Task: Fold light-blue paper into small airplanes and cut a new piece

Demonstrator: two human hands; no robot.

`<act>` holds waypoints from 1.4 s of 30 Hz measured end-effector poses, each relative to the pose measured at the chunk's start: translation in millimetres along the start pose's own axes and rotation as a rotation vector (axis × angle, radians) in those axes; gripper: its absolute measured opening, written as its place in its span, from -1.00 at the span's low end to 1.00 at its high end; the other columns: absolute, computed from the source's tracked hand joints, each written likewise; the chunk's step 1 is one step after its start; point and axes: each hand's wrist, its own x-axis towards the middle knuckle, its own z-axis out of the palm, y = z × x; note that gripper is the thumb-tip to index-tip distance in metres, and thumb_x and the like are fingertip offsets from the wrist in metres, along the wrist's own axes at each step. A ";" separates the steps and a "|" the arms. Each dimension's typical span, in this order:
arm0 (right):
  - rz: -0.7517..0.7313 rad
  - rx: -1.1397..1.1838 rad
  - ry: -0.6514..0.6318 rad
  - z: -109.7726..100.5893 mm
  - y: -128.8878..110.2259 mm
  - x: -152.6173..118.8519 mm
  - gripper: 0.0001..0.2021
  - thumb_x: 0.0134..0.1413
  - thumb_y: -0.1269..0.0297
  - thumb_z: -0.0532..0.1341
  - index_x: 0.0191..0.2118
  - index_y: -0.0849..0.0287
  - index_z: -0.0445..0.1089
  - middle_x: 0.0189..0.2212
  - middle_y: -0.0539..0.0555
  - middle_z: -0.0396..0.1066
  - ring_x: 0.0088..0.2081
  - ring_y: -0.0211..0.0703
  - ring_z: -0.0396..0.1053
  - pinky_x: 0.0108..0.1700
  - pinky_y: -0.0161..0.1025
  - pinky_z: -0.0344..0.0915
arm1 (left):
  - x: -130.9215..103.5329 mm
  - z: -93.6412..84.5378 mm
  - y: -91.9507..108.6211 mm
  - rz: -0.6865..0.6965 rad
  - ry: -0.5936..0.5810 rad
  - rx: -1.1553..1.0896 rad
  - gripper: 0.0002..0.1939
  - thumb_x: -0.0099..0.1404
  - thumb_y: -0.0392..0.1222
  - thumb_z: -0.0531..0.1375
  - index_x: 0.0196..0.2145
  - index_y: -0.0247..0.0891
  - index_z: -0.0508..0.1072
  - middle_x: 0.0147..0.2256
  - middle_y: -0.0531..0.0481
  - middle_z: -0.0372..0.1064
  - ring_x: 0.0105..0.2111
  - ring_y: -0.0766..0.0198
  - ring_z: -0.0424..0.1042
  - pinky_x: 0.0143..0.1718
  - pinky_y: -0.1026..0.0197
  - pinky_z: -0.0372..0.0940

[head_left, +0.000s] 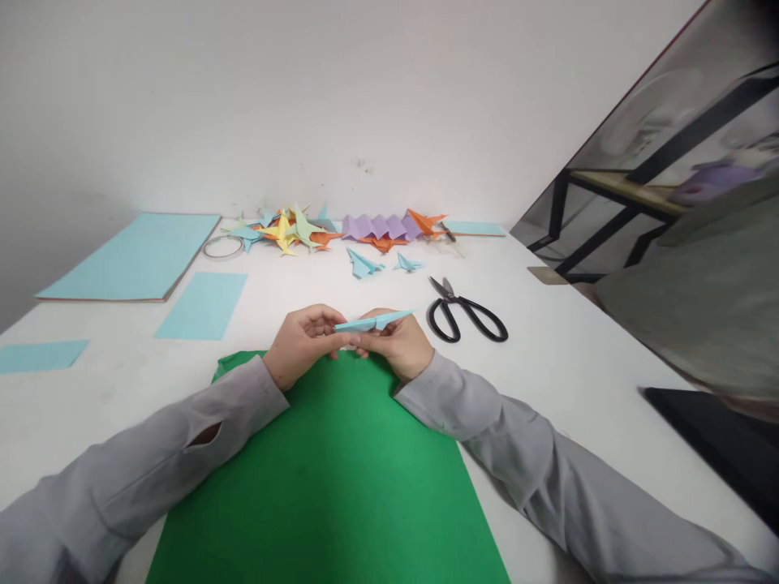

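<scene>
A narrow folded piece of light blue paper [365, 324], with a pointed tip to the right, is held between my two hands above the far edge of a green sheet [341, 470]. My left hand [301, 341] pinches its left end between thumb and fingers. My right hand [402, 345] grips it from the right, the thumb along its lower edge. Both thumbs nearly meet at the middle. Beyond my hands lie two small blue folded-paper figures [365, 264]. Black-handled scissors [454, 304] rest with blades slightly apart to the right of my right hand.
Several colourful folded-paper figures [283, 233] and a purple pleated paper strip [377, 227] lie along the wall. On the left are a blue paper stack [134, 255], a blue sheet [204, 306] and a smaller piece [42, 355]. A dark flat object [712, 438] sits at the right edge.
</scene>
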 end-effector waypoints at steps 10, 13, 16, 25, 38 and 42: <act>-0.022 -0.096 0.007 1.8 -5.8 -2.4 -0.73 -0.46 0.24 0.42 -0.58 0.26 0.40 -0.73 -0.02 0.37 -0.68 -0.31 0.29 -0.61 -0.35 0.27 | -0.1 -2.3 -4.1 0.181 0.011 0.150 -0.88 -0.06 -0.19 0.30 -0.52 -0.30 0.51 -0.49 0.01 0.36 -0.63 0.40 0.28 -0.64 0.29 0.22; -0.034 -0.099 -0.004 1.6 -5.8 -2.6 -0.74 -0.46 0.23 0.42 -0.60 0.27 0.40 -0.73 -0.02 0.36 -0.69 -0.31 0.29 -0.62 -0.35 0.26 | 0.0 -3.2 -4.1 0.207 0.016 0.188 -0.90 -0.04 -0.20 0.30 -0.55 -0.29 0.51 -0.56 0.03 0.33 -0.65 0.41 0.26 -0.63 0.30 0.20; -0.040 -0.096 -0.014 2.0 -5.9 -3.0 -0.74 -0.46 0.23 0.42 -0.61 0.27 0.40 -0.74 -0.01 0.36 -0.68 -0.31 0.29 -0.62 -0.35 0.26 | 0.0 -2.9 -2.1 0.209 0.024 0.206 -0.90 -0.05 -0.20 0.31 -0.58 -0.29 0.51 -0.63 0.06 0.29 -0.66 0.41 0.26 -0.62 0.30 0.18; -0.049 -0.094 -0.001 0.4 -2.8 -2.0 -0.75 -0.42 0.21 0.41 -0.59 0.25 0.39 -0.73 -0.03 0.37 -0.67 -0.29 0.31 -0.60 -0.33 0.29 | -0.6 -0.4 -1.0 0.158 0.028 0.118 -0.84 -0.15 -0.21 0.35 -0.54 -0.31 0.52 -0.56 0.02 0.35 -0.62 0.39 0.29 -0.63 0.31 0.24; -0.061 -0.065 -0.026 2.5 -0.7 -4.0 -0.68 -0.43 0.28 0.41 -0.41 0.20 0.39 -0.59 -0.03 0.40 -0.55 -0.25 0.35 -0.53 -0.32 0.29 | 1.2 -2.2 -4.8 0.177 0.082 0.050 -0.95 -0.09 -0.27 0.32 -0.56 -0.27 0.54 -0.42 -0.01 0.39 -0.59 0.43 0.31 -0.58 0.30 0.31; -0.063 0.014 0.013 0.9 0.2 -3.2 -0.65 -0.36 0.24 0.39 -0.31 0.14 0.39 -0.45 0.00 0.42 -0.43 -0.22 0.38 -0.46 -0.31 0.35 | 1.7 -2.5 -3.3 0.204 0.136 0.052 -0.92 -0.10 -0.25 0.32 -0.56 -0.29 0.53 -0.45 -0.01 0.39 -0.54 0.38 0.34 -0.59 0.31 0.30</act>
